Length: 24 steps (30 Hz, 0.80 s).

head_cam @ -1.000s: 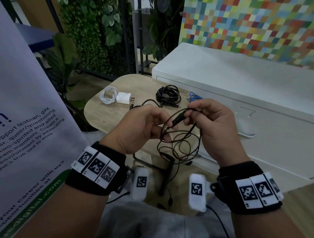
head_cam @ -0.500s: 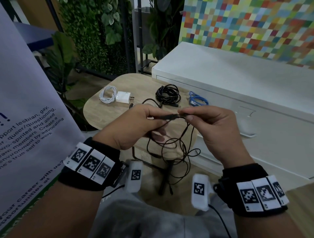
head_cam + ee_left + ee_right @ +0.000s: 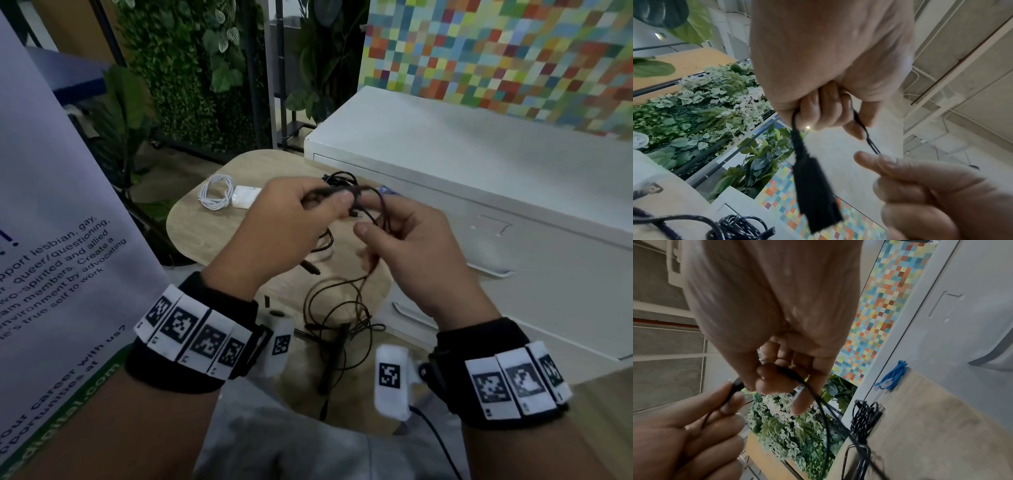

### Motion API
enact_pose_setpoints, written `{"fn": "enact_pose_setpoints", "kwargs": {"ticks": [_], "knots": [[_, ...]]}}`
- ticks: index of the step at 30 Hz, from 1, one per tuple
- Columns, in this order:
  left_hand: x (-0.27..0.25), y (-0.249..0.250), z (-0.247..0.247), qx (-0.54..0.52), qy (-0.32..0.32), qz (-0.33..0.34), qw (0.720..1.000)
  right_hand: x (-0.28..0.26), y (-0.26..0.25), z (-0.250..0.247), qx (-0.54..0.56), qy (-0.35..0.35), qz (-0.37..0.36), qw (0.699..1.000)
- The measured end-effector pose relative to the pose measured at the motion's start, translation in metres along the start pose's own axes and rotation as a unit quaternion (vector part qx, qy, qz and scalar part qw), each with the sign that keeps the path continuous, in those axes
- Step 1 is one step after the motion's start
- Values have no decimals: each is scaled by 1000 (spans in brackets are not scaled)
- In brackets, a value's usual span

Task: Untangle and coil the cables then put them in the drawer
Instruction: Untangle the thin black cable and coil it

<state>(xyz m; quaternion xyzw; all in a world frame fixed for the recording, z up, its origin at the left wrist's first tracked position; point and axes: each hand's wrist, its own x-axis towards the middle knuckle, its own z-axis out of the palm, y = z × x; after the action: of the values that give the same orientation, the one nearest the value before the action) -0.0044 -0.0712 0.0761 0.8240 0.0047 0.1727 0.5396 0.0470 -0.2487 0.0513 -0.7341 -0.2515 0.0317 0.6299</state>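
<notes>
A thin black cable [image 3: 337, 308] hangs in tangled loops between my hands above the small wooden table [image 3: 191, 236]. My left hand [image 3: 337, 202] pinches it near its black plug end [image 3: 813, 186], which dangles below the curled fingers. Just to the right and a little lower, my right hand [image 3: 376, 221] holds strands of the same cable [image 3: 813, 395] in curled fingers. The white cabinet [image 3: 479, 164] with its drawer fronts [image 3: 534, 301] stands to the right, its drawers closed.
On the table lie a coiled white cable [image 3: 214, 192] with a white charger [image 3: 245, 200], a coiled black cable [image 3: 339, 178] and a blue cable [image 3: 892, 378] against the cabinet. A printed banner [image 3: 61, 240] stands at left and plants [image 3: 191, 85] behind.
Both hands have risen. They pinched the plug together half a second ago; now the left hand keeps the plug end higher and the right has shifted to strands lower down.
</notes>
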Motion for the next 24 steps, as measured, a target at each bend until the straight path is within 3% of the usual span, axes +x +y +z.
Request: {"fn": "enact_pose_setpoints", "kwargs": {"ticks": [4, 6, 8, 11, 14, 16, 21, 24], "knots": [[7, -5, -15, -46, 182, 34, 982, 0, 12, -13, -35, 30, 57, 997], [10, -11, -28, -55, 222, 31, 973, 0, 17, -21, -27, 53, 72, 996], [10, -18, -36, -17, 182, 12, 983, 1, 19, -28, -2, 68, 66, 996], [8, -27, -35, 70, 64, -63, 993, 0, 15, -30, 12, 74, 53, 996], [3, -32, -25, 93, 20, -107, 990, 0, 8, -21, -22, 36, 51, 998], [1, -29, -15, 115, 5, -103, 988, 1, 6, -13, -53, -5, 42, 998], [-3, -21, 1, 219, -21, 14, 975, 2, 1, 4, -71, -45, 5, 996], [-3, -19, -1, 112, -75, -25, 990, 2, 2, 4, -55, -50, 2, 997]]}}
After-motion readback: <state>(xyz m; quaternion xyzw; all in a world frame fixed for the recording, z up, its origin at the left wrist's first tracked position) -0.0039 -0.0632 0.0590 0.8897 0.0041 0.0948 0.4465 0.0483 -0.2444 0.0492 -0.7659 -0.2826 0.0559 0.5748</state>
